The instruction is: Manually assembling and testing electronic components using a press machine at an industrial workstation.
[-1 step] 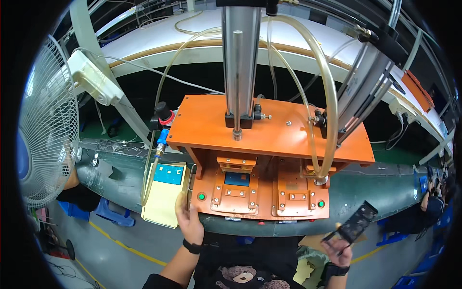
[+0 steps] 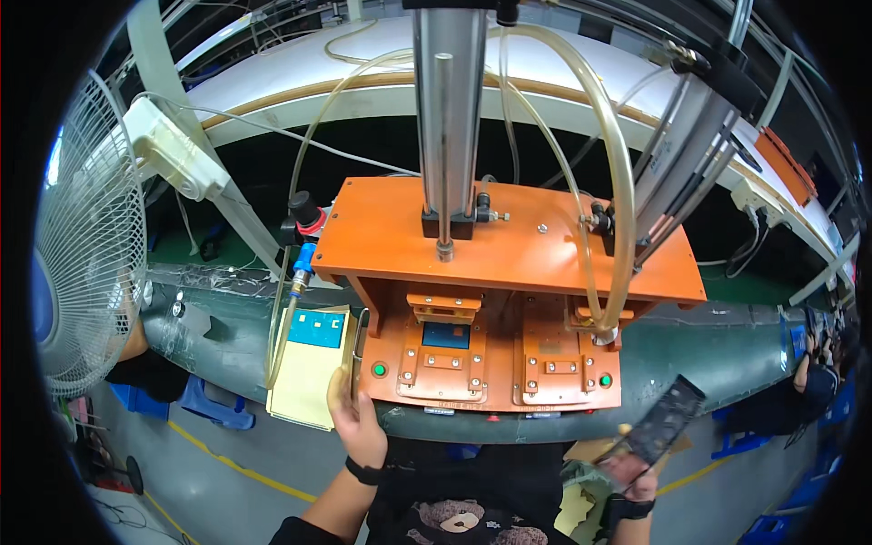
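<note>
My right hand [image 2: 643, 483] holds a thin, dark, glossy rectangular panel [image 2: 661, 420] by its lower end, tilted, off the right front corner of the orange press [image 2: 509, 227]. Pale spots show on the panel; its exact kind I cannot make out. My left hand [image 2: 360, 431] is raised at the press's left front corner, thumb and fingers apart. It is close to a slim dark metal bar [image 2: 360, 338]; whether they touch I cannot tell. A blue piece [image 2: 446, 335] lies in the left fixture [image 2: 443, 372]. The right fixture [image 2: 550, 368] shows bare orange metal.
Left of the press, a blue sheet [image 2: 315, 329] with pale squares lies on a yellow board [image 2: 302, 391]. Green buttons [image 2: 380, 370] sit on the base. Two cylinders [image 2: 445, 127] and clear hoses [image 2: 619, 154] rise above. A fan [image 2: 91, 236] stands left; another person [image 2: 813, 386] sits right.
The dark panel in my right hand has shifted slightly left and turned a little, showing more of its face. My left hand stays by the press's corner, almost unmoved.
</note>
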Available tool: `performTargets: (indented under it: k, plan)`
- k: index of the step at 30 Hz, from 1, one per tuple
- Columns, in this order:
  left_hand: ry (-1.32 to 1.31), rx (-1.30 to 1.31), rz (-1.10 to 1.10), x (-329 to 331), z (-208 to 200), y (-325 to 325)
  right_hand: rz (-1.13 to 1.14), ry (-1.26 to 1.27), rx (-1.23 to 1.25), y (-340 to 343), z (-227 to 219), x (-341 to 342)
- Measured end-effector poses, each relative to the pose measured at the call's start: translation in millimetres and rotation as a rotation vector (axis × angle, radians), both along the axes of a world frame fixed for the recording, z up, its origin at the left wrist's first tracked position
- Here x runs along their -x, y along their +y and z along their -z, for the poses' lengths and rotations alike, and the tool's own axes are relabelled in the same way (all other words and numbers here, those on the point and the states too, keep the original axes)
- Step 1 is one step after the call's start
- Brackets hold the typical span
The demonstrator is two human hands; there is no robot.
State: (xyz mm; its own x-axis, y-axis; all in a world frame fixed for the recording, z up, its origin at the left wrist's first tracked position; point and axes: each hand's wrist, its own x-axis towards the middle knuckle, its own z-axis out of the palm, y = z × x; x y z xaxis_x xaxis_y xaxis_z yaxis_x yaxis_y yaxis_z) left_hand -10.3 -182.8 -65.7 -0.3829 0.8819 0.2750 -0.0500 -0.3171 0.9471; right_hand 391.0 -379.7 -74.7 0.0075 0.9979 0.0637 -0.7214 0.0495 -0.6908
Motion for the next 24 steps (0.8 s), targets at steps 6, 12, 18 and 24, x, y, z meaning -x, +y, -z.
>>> performTargets:
  k: [6, 12, 18, 24]
  plan:
    - [0.6, -0.485, 0.926, -10, -57, -44, -0.744, 0.023, -0.034, 66, -14, 99]
    - [0.836, -0.408, 1.088, -13, -76, -35, -0.884, 0.075, 0.029, 126, -5, 161]
    - [0.874, -0.401, 0.973, 2, -66, -16, -0.917, 0.199, 0.036, 147, 0, 185]
    - [0.928, -0.432, 0.898, 2, -88, 22, -0.823, 0.068, 0.0, 150, -16, 185]
